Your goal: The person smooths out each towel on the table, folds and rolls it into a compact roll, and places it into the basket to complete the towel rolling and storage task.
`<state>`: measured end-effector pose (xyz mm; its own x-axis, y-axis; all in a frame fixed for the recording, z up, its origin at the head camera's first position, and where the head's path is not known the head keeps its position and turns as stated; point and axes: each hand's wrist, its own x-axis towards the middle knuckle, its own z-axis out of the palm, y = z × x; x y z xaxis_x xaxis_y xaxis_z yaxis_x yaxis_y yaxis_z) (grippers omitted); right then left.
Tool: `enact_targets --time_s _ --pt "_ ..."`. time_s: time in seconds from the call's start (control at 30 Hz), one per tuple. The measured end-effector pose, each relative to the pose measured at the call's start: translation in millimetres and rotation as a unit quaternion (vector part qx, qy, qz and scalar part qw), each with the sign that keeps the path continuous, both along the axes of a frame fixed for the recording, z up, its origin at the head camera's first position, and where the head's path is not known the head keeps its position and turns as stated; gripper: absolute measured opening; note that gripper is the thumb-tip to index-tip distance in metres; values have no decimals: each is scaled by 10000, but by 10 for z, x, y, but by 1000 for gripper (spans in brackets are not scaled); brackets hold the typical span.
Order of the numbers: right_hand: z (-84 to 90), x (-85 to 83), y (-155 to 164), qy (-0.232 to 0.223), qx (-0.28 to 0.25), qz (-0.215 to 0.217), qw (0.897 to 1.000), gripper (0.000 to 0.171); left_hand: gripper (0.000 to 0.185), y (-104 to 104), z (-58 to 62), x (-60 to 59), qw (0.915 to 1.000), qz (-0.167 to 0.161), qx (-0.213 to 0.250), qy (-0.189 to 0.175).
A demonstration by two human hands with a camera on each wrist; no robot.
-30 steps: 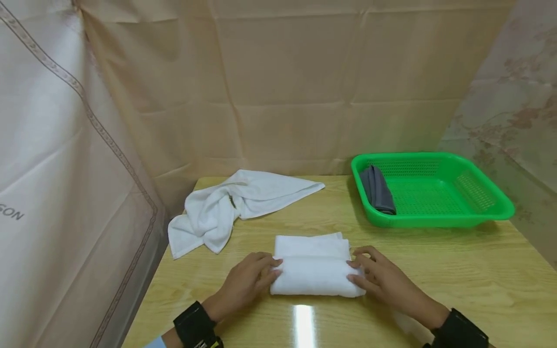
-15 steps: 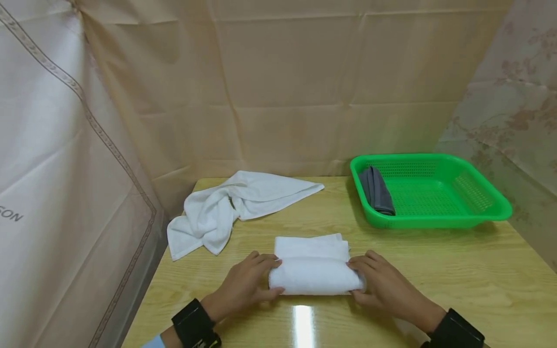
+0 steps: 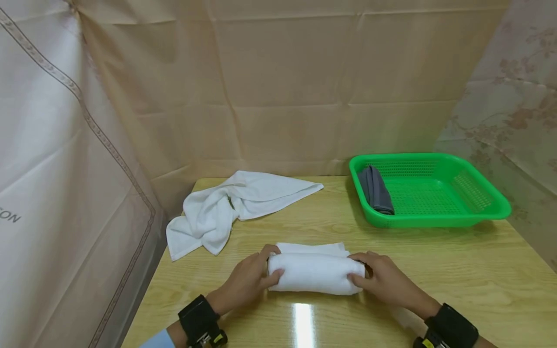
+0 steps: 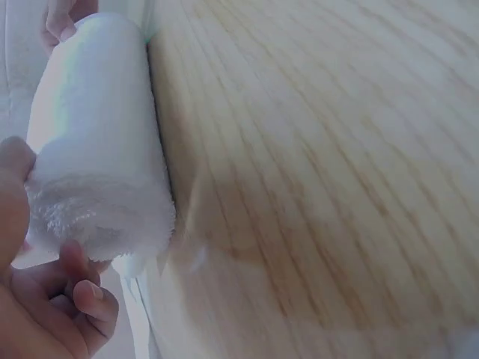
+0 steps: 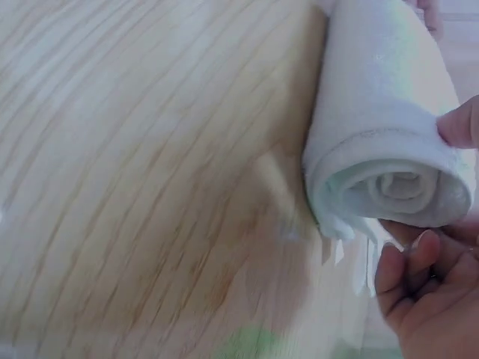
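A white towel (image 3: 315,273), mostly rolled into a thick cylinder, lies crosswise on the table, with a short flat flap (image 3: 311,248) showing behind it. My left hand (image 3: 250,276) grips the roll's left end, thumb on the near side and fingers over the back. At the other end my right hand (image 3: 383,278) holds it the same way. The right wrist view shows the spiral layers of the rolled towel (image 5: 400,187) at that end, with the thumb on its side. In the left wrist view the fuzzy end of the towel (image 4: 97,217) sits between thumb and curled fingers.
A second white towel (image 3: 243,198) lies crumpled at the back left of the wooden table (image 3: 457,270). At the back right stands a green plastic basket (image 3: 435,221) with a folded dark grey cloth (image 3: 376,191) against its left wall. Cloth-covered walls (image 3: 283,96) enclose the table.
The towel roll has turned away from me and grown thicker, while the flat flap behind it has become shorter. Both thumbs have shifted up onto the roll's near side.
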<state>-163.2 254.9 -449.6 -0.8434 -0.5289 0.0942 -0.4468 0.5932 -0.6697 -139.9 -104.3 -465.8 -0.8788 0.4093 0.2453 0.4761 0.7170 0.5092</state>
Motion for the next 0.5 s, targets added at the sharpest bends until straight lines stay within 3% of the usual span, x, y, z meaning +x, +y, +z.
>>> enact_targets --time_s 0.17,0.33,0.43,0.5 --pt "21 -52 -34 -780 -502 -80 9957 32 24 47 -8 -25 9996 65 -122 265" --pt "27 -78 -88 -920 -599 -213 9937 30 48 4 -26 5 9928 31 -695 976" --pt "26 -59 -111 -547 -238 -408 9974 26 78 -35 -25 19 9850 -195 -1217 1210" --pt "-3 -25 -122 358 209 -440 9982 24 91 -39 -30 18 9808 -294 -1418 1307"
